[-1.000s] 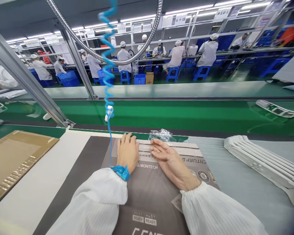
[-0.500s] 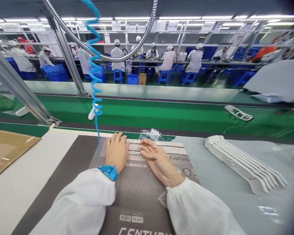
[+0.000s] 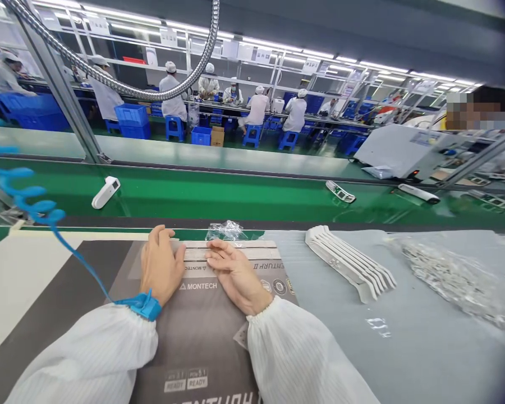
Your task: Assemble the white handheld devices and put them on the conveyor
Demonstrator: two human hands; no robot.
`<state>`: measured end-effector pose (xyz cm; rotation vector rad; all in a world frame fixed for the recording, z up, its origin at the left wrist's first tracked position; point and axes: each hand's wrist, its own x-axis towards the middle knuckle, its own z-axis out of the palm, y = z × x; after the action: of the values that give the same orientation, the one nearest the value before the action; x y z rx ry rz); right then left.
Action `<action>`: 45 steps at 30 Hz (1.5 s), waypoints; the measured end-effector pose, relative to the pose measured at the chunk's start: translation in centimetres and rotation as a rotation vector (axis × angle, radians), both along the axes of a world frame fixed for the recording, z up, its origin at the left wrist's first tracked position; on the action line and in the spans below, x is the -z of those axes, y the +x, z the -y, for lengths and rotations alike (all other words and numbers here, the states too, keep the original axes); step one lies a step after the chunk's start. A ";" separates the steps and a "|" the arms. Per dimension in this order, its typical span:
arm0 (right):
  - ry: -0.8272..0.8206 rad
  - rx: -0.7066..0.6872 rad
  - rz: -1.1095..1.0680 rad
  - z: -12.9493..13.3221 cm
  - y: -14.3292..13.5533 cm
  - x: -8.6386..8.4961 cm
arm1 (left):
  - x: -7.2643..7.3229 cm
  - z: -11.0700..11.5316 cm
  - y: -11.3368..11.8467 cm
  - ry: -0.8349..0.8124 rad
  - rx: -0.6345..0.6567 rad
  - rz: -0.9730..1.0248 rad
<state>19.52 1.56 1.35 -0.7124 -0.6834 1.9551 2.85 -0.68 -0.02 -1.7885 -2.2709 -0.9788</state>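
Note:
A dark grey printed Montech box (image 3: 193, 331) lies before me, with pale strips (image 3: 196, 253) along its far end. My left hand (image 3: 162, 266) rests palm down on the box's far left part, fingers stretched forward and holding nothing visible. Around that wrist is a blue strap (image 3: 145, 306) joined to a coiled blue cord (image 3: 33, 196). Beside the strips, my right hand (image 3: 235, 275) lies on its edge, the fingers loosely bent and apart, with nothing seen in them. Crumpled clear plastic (image 3: 226, 230) sits just past the fingertips.
Several nested white curved plastic parts (image 3: 349, 261) lie on the grey mat (image 3: 320, 342) at right, near a clear bag of small pieces (image 3: 458, 275). White devices (image 3: 106, 192) sit on the green conveyor (image 3: 219, 196). A metal hose (image 3: 151, 95) hangs overhead; people sit beyond.
The view has swung to the right and tilted, so everything sits further left, and a person and more devices show at right. Both hands stay on the box in much the same pose.

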 end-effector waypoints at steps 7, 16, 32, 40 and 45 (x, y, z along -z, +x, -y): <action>0.003 -0.014 0.015 0.1 0.1 0.0 | 0.2 0.0 0.1 -0.024 -0.008 -0.024; 0.018 -0.014 0.034 -0.1 0.2 0.6 | -0.1 0.2 0.4 -0.071 -0.016 0.006; 0.037 -0.020 0.044 -0.1 0.2 0.6 | -0.2 0.2 0.4 -0.086 -0.012 0.004; -0.003 -0.019 0.035 -0.3 0.1 0.5 | 0.0 0.1 0.4 -0.104 -0.028 0.019; -0.005 -0.020 0.040 -0.2 0.2 0.5 | 0.0 0.1 0.4 -0.095 -0.019 0.026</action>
<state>19.68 1.75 0.90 -0.7517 -0.7124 1.9662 3.25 -0.76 -0.04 -1.7961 -2.3834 -0.9112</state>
